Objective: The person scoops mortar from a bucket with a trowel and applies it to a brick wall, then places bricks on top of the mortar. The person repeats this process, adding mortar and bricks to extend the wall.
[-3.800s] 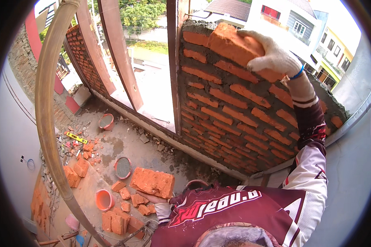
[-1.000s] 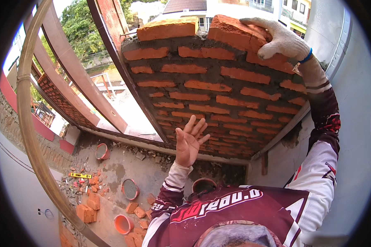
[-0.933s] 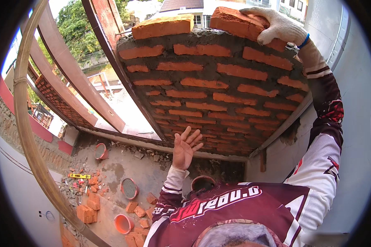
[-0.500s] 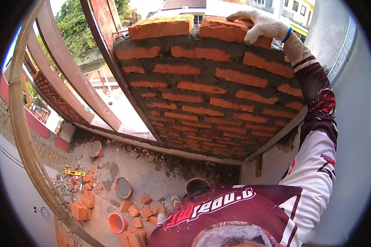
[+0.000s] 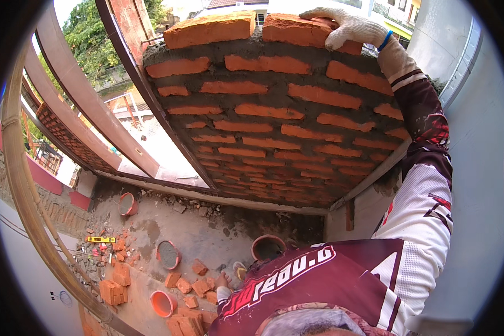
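Observation:
Atop the brick wall (image 5: 252,109), my right hand (image 5: 350,28), in a whitish knit glove with a blue band at the wrist, grips the right end of an orange brick (image 5: 294,29). The fingers lie over its top and the thumb presses on its near face. Left of it, across a narrow gap, another brick (image 5: 210,29) sits on the same top course. Low down beside my torso, my left hand (image 5: 223,279) shows small and partly covered by the sleeve. Its fingers look apart, near loose bricks (image 5: 200,288), with nothing visible in them.
Mortar buckets stand below: one near the wall (image 5: 266,247), one mid-floor (image 5: 168,255), one farther left (image 5: 127,204). An orange bucket (image 5: 163,303) stands among bricks. A yellow spirit level (image 5: 101,239) lies on rubble. A bamboo pole (image 5: 18,162) curves along the left; a grey wall (image 5: 481,168) rises right.
The view has shifted slightly, so the wall sits farther up and left. My right hand keeps its hold on the brick. More of the bucket near the wall shows beside my torso.

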Tool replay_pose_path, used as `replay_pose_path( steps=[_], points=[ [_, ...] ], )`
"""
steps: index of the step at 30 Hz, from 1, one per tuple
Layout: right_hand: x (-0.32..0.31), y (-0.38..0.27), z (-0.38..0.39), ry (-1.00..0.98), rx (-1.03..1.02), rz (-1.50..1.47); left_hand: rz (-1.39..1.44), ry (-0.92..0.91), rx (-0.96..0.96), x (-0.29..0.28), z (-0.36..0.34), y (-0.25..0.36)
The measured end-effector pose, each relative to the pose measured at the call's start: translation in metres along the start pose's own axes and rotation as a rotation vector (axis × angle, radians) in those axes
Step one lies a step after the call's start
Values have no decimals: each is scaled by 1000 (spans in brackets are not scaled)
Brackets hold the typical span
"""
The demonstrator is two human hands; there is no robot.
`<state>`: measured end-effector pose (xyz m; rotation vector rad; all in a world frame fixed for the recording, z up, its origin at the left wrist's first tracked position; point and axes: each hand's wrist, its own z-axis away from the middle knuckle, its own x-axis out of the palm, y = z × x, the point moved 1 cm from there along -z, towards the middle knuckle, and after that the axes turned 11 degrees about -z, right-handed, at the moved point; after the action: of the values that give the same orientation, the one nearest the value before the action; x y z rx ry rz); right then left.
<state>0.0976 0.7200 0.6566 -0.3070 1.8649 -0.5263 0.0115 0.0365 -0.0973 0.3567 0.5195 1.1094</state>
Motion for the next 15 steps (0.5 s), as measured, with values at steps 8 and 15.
replay_pose_path(
  steps=[8,15],
  points=[
    [-16,-11,6,-123,-13,111,28,26,-133,7,-28,-51],
    [-2,19,0,13,-61,34,66,54,-154,10,-28,-56]
  ],
)
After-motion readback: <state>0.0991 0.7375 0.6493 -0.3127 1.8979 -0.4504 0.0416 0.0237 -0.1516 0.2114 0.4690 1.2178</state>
